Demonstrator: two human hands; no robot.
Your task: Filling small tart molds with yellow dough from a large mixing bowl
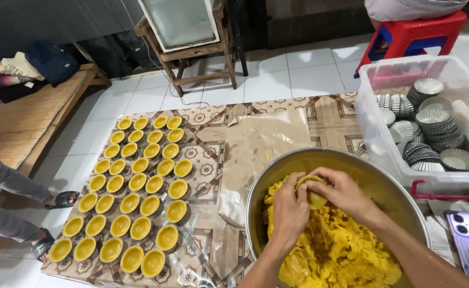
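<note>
Both hands press a small mould of yellow dough (314,196) over the big steel bowl (384,186): the left hand (289,210) cups it with curled fingers, the right hand (344,193) clenches on top. Far right, a clear plastic bin (376,133) holds fluted tins, partly cut off. The mould itself is mostly hidden.

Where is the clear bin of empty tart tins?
In the head view, the clear plastic bin sits at the right, just beyond the metal bowl, before the red stool.

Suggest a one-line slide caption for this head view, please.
Both hands, left hand and right hand, press yellow dough into a tart mould over a steel bowl.
</note>
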